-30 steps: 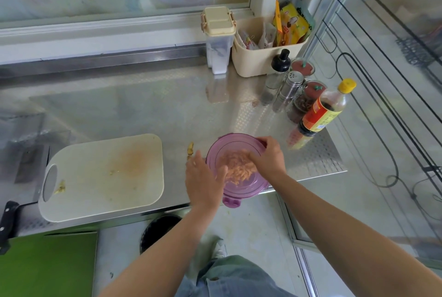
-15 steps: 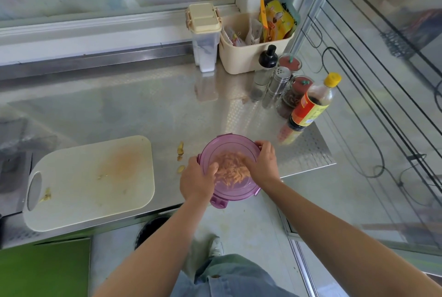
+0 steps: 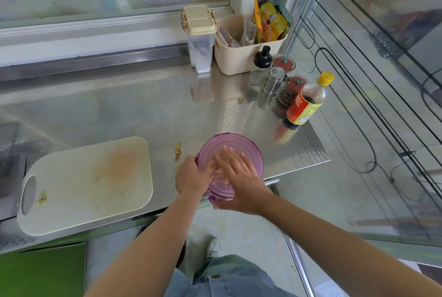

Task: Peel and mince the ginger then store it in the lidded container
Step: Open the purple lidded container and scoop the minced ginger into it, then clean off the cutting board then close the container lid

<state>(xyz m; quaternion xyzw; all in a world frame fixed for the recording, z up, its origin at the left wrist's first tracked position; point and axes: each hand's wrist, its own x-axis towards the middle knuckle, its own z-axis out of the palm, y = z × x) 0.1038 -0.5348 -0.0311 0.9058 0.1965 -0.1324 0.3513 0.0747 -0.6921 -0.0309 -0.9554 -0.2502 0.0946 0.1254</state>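
Sitting at the edge of the counter [image 3: 143,110], the lidded container [image 3: 241,150] is gripped by the left hand [image 3: 191,177] and pressed by the flat right hand [image 3: 239,177]. Judged light and slick, it is best held at the rim.

A kitchen: steel counter [image 3: 143,110], cutting board [image 3: 91,184], condiment bottles [image 3: 306,103], spice shaker [image 3: 272,86].

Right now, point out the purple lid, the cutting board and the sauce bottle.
purple lid [image 3: 239,141]: head view, bare far part
cutting board [image 3: 95,177]: head view, stained middle
sauce bottle [image 3: 301,107]: head view, red label
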